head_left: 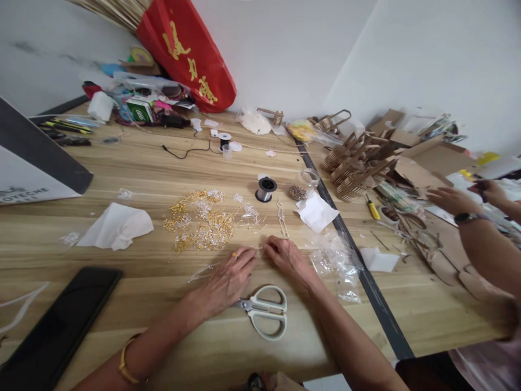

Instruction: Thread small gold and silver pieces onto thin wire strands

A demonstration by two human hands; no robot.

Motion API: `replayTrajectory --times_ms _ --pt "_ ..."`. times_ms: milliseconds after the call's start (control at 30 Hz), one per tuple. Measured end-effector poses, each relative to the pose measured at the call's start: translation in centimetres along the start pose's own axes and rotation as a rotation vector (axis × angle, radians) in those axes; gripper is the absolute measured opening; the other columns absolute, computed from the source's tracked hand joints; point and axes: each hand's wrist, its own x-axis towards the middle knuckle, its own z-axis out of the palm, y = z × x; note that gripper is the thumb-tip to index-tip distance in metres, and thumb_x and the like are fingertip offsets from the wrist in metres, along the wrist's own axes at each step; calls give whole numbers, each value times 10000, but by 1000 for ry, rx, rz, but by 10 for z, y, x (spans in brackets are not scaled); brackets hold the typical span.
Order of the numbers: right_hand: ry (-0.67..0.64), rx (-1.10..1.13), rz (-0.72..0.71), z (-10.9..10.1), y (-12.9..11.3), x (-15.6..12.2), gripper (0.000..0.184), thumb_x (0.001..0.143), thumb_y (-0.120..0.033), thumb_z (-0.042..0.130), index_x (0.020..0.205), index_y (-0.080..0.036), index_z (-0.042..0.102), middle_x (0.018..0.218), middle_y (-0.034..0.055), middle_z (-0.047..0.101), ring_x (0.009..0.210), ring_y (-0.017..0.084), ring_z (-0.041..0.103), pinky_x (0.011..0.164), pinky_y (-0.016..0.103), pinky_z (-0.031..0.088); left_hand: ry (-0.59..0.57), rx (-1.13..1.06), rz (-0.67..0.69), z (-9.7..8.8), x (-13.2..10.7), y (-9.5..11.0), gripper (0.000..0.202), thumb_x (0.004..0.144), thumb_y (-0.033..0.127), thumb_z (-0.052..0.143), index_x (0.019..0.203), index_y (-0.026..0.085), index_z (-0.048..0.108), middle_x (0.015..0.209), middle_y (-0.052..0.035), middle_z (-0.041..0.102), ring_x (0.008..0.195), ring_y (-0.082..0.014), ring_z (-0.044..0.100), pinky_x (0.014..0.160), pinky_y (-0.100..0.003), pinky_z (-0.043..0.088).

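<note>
My left hand (232,271) rests low over the table with its fingers pressed together. A thin, pale beaded strand (199,273) comes out from under it. My right hand (288,259) is pinched closed opposite, and the strand shows faintly between both sets of fingertips. Its exact hold is hard to see. Beyond the right hand lies another looped stretch of strand (281,214). Gold and clear beads (211,225) are heaped ahead of the left hand, with silvery pins (249,213) beside them. Scissors (266,312) with pale handles lie just below the hands, blade tips hidden by the left hand.
A wire spool (266,189) and a glass jar (310,178) stand farther back. Plastic bags (337,263) lie at right, white cloth (118,225) and a black phone (65,326) at left. A co-worker's hands (456,201) work near the wooden baskets (354,168).
</note>
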Motion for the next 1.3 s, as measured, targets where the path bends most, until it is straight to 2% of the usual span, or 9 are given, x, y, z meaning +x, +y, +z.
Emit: replayTrajectory --times_ms 167,367,700,1000,1300 --pt "17 48 4 0 3 0 200 930 -285 378 871 -184 540 667 -1 575 595 123 505 592 216 317 -61 -6 -6 -3 0 1 397 912 227 421 1287 96 440 1394 -154 451 1349 -264 320 1079 -425 328" --pt "7 148 -40 -5 -2 -2 106 876 -241 447 925 -196 530 657 -34 577 587 108 511 592 197 336 -59 -13 -12 -3 0 0 367 925 287 423 1255 132 469 1398 -144 452 1363 -254 302 1090 -445 307" --pt "-7 39 -13 -4 -8 -3 111 885 -269 489 950 -206 553 699 -19 610 635 121 547 618 212 328 -44 -4 0 2 0 -2 388 923 285 427 1277 129 457 1380 -144 469 1342 -267 334 1060 -439 344" --pt "6 34 26 -4 -9 -3 99 861 -201 485 919 -198 565 719 -4 618 650 122 547 630 211 340 10 -31 -14 5 -3 -5 323 938 222 391 1226 139 513 1312 -129 535 1287 -242 409 1035 -422 378" --pt "11 27 16 0 -4 -1 88 867 -225 478 893 -197 558 719 -9 610 634 117 525 618 212 323 -31 -127 -9 -11 -1 -9 242 919 164 426 1110 149 574 1164 -95 617 1121 -208 537 979 -384 432"
